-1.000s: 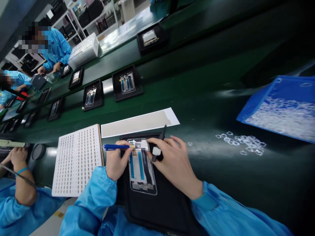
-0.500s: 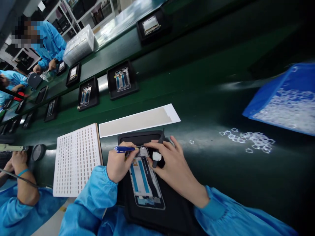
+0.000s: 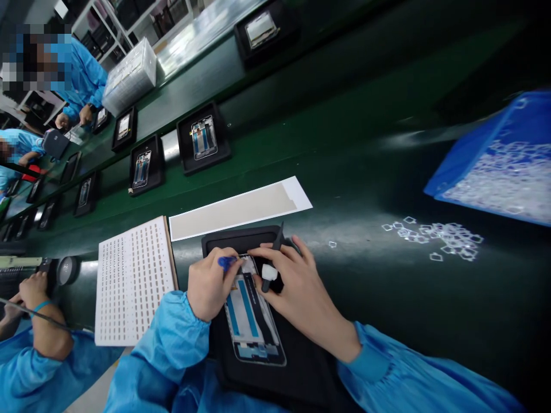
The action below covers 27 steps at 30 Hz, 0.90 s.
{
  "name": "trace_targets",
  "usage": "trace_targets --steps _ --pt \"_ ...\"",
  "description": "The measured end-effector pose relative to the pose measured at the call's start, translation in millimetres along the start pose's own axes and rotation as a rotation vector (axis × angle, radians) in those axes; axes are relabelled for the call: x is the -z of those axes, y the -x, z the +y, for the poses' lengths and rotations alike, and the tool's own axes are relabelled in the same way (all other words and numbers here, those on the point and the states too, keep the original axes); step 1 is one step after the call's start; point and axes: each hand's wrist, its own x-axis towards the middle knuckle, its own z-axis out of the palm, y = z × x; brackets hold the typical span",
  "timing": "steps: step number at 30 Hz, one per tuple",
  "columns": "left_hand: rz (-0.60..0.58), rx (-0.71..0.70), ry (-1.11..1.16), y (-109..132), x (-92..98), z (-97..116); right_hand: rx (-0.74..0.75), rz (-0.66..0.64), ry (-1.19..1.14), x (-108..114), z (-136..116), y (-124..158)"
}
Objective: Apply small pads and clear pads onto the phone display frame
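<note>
An opened phone frame [image 3: 255,315], silvery with blue strips and a black ribbon, lies in a black tray [image 3: 301,367] in front of me. At its top left corner my left hand [image 3: 210,282] pinches a small blue tab [image 3: 227,263]. My right hand [image 3: 297,287] rests over the phone's upper right edge, its fingertips near the top of the frame. A black pointed tool [image 3: 279,236] with a white wrap [image 3: 270,272] is tucked in that hand. The fingers hide the phone's top corners.
Left of the tray stands a white board [image 3: 131,281] with rows of small parts. A beige-and-white strip sheet [image 3: 241,207] lies beyond. Clear small rings [image 3: 451,240] and a blue bag [image 3: 469,149] are at right. Phone trays [image 3: 202,137] line the bench; co-workers sit left.
The blue tab, earlier stretched out to the left over my left hand, now looks shorter and turned. Both hands stay at the phone's top; the whole view has shifted slightly.
</note>
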Motion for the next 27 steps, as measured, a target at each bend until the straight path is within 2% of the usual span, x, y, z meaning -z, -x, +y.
trace_targets --steps 5,9,11,13,15,16,18,21,24,27 --pt "-0.036 -0.05 -0.066 3 -2.2 1 0.006 0.003 -0.011 0 0 0" --pt "-0.024 0.044 0.141 -1 -5.4 -4 0.011 -0.008 -0.005 1 0 0" --pt "0.061 0.16 0.345 -2 -6.0 -8 0.01 -0.005 -0.012 0 0 0" --pt "0.218 0.27 0.504 -1 -3.3 -12 0.009 0.003 -0.018 0 0 0" --pt "0.349 0.292 0.549 2 2.9 -14 0.009 0.011 -0.016 -1 1 1" --pt "0.36 0.258 0.525 5 6.7 -14 0.01 0.015 -0.014 -1 1 2" --pt "0.268 0.133 0.397 11 12.9 -13 0.013 0.019 -0.008 -2 2 3" --pt "0.083 -0.047 0.054 20 14.4 -12 0.025 0.01 -0.01 -1 3 4" --pt "-0.016 -0.145 -0.221 24 9.0 -11 0.029 0.003 -0.017 0 3 4" --pt "-0.08 -0.194 -0.328 23 5.0 -10 0.018 0.003 -0.018 -2 4 4"
